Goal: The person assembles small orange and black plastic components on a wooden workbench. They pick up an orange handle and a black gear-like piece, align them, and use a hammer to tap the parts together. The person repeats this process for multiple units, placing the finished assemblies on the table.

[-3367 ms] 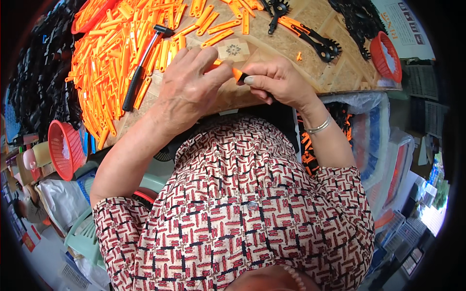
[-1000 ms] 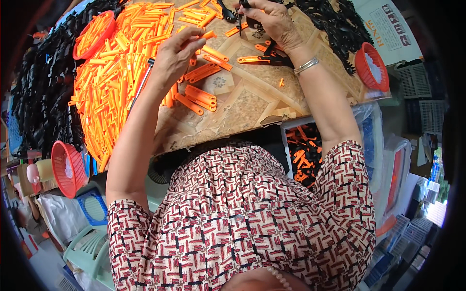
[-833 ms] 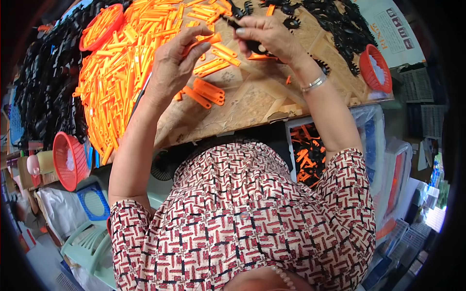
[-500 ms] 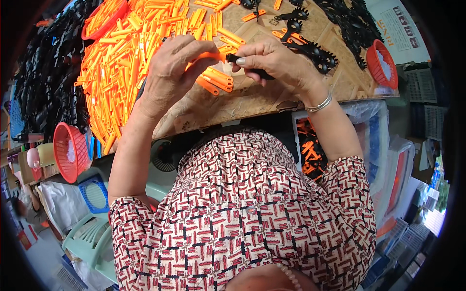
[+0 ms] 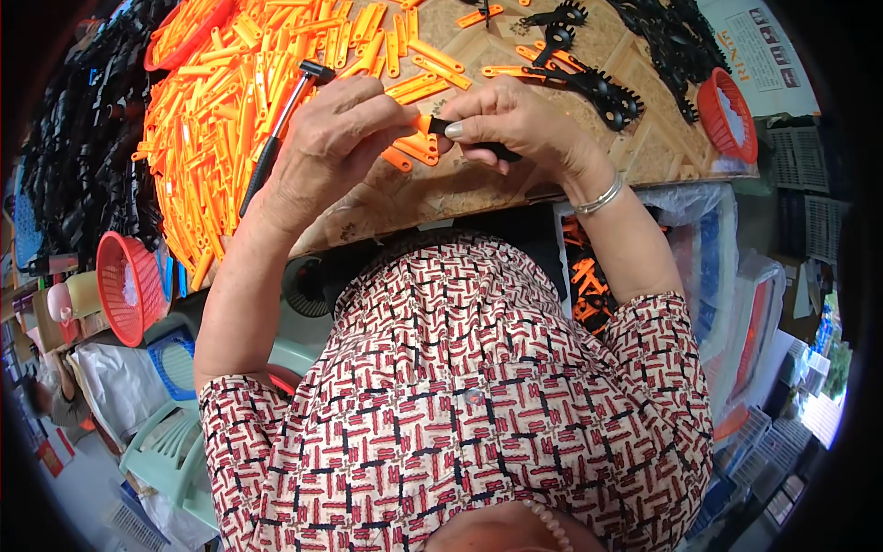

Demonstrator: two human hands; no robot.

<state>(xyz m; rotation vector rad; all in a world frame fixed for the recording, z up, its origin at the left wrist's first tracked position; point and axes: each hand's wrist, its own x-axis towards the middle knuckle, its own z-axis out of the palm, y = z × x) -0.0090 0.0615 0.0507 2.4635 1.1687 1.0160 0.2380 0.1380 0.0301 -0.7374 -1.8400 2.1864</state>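
Note:
My left hand [image 5: 336, 147] pinches a flat orange plastic strip [image 5: 422, 122] by one end. My right hand [image 5: 515, 124] grips a black toothed plastic piece [image 5: 478, 143] and presses its tip against that strip. Both hands meet close together above the near edge of a wooden work board [image 5: 478, 189]. A big heap of the same orange strips [image 5: 230, 101] covers the board's left side. Two loose orange strips [image 5: 416, 149] lie just below my hands. Finished black and orange pieces [image 5: 589, 83] lie beyond my right hand.
A small black-handled hammer [image 5: 276, 124] rests across the orange heap. Black parts [image 5: 676, 41] pile up at the far right and along the left edge [image 5: 83, 156]. Red baskets stand at right [image 5: 727, 115], top left [image 5: 179, 37] and lower left [image 5: 129, 285]. Plastic bins [image 5: 736, 304] sit under the board.
My hands reached out to the far board, picked up an orange strip and a black piece, then drew back together toward my body, where they now join the two parts.

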